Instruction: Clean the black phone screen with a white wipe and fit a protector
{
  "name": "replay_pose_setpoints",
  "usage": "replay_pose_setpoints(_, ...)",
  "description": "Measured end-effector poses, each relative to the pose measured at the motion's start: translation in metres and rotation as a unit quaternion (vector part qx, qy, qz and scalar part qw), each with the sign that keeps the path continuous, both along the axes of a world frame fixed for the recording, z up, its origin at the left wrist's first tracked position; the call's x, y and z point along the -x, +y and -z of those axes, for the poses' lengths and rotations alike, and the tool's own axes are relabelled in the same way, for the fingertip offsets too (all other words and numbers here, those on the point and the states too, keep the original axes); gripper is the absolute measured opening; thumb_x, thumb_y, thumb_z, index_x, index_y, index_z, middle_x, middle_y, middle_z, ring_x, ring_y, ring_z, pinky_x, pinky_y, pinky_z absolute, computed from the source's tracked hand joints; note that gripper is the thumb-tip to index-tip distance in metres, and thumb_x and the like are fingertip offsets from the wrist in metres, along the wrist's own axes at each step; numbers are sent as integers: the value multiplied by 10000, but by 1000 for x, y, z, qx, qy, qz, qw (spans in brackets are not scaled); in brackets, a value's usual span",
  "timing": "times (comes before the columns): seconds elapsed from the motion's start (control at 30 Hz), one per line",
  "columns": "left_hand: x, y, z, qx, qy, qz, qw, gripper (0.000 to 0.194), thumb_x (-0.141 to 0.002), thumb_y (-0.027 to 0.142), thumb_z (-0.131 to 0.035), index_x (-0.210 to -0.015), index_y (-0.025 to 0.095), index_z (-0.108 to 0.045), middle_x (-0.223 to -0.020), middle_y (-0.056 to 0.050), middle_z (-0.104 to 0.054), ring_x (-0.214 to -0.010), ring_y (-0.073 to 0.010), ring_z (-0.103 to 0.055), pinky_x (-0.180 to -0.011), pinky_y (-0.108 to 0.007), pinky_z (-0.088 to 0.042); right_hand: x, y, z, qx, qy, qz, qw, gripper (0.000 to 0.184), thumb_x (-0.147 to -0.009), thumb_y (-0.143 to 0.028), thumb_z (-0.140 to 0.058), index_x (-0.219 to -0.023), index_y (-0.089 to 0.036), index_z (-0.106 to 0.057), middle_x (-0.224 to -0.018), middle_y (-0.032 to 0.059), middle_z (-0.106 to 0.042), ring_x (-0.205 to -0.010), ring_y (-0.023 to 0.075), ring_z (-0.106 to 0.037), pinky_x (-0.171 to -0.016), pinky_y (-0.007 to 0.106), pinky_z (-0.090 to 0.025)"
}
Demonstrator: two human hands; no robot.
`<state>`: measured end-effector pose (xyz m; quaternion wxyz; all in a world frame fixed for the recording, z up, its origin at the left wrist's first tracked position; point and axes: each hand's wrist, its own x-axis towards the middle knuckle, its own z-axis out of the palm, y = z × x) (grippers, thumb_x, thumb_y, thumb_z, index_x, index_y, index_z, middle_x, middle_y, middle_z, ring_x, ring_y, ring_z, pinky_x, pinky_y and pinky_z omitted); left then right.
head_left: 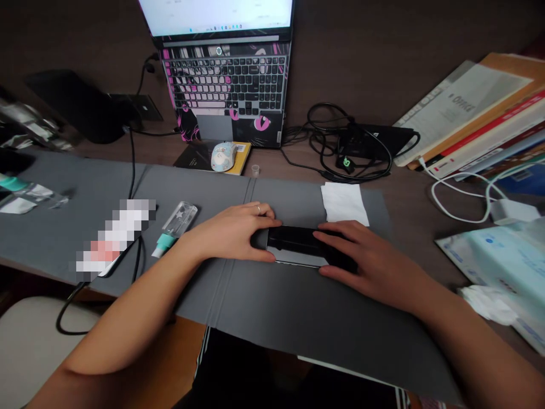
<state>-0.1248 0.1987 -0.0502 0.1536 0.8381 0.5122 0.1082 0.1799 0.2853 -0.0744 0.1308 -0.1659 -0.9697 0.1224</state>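
A phone (296, 240) with a glossy black face lies flat on the grey desk mat (272, 301), and a pale reflection shows along its near side. My left hand (238, 232), with a ring on one finger, grips the left end between thumb and fingers. At the other end my right hand (361, 255) holds the phone with its fingers along the far edge and thumb at the near edge. The right end is partly hidden under that hand. Just behind it lies a folded white tissue (344, 203).
An open laptop (238, 85) stands at the back, a mouse (223, 156) before it. Left are a clear spray bottle (181, 218) and a pixelated device (117, 238) with a cable. Black cables (327, 165), books (481, 119) and a light blue pack (498, 267) are right.
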Motion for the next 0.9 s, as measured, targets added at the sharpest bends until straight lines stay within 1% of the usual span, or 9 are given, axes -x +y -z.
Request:
replay_pose_setpoints(0.33, -1, -1, 0, 7, 4, -2, 1000, 616, -827, 509, -771, -1341, 193, -646, -1264, -85, -635, -1158, -282, -616, -989, -393, -502, 0, 0, 0, 4, 8, 1, 1000, 513, -963, -517, -604, -1388, -230, -610, -1388, 133, -592, -1269, 312, -577, -1040, 518, -530)
replay_pose_setpoints(0.53, -1, -1, -2, 13, 17, -4, 1000, 618, -843, 513, -753, -1357, 191, -633, -1279, -94, -625, -1167, -279, -611, -1000, -394, -497, 1, -1, -1, 5, 4, -5, 1000, 530, -962, -530, -606, -1381, -205, -605, -1395, 149, -577, -1277, 308, -569, -1052, 509, -515)
replay_pose_setpoints(0.6, -1, -2, -2, 13, 15, -2, 1000, 611, -849, 519, -743, -1358, 199, -633, -1278, -93, -627, -1165, -278, -610, -999, -395, -499, -1, 0, -2, 18, -5, -2, 1000, 613, -940, -581, -616, -1434, -223, -556, -1411, 145, -566, -1291, 313, -559, -1060, 513, -508)
replay_pose_setpoints(0.7, -1, -2, -1, 11, 9, -2, 1000, 604, -852, 516, -735, -1361, 207, -634, -1272, -89, -628, -1166, -278, -610, -991, -390, -505, -9, 4, -5, 54, -27, 10, 998, 842, -886, -652, -650, -1571, -249, -371, -1485, 145, -509, -1348, 323, -516, -1090, 514, -487)
replay_pose_setpoints(0.77, -1, -2, 0, 8, 6, -2, 1000, 601, -854, 513, -730, -1365, 209, -632, -1271, -87, -628, -1163, -277, -611, -989, -388, -506, -14, 6, -9, 75, -42, 15, 996, 919, -869, -664, -663, -1608, -265, -290, -1527, 139, -471, -1383, 325, -486, -1114, 509, -466)
replay_pose_setpoints(0.9, -1, -3, 1, 2, 9, 2, 1000, 601, -859, 509, -725, -1364, 197, -631, -1273, -88, -628, -1155, -273, -615, -991, -397, -505, -18, 9, -13, 92, -62, 12, 994, 903, -856, -679, -667, -1591, -264, -344, -1528, 131, -479, -1390, 332, -479, -1133, 503, -446)
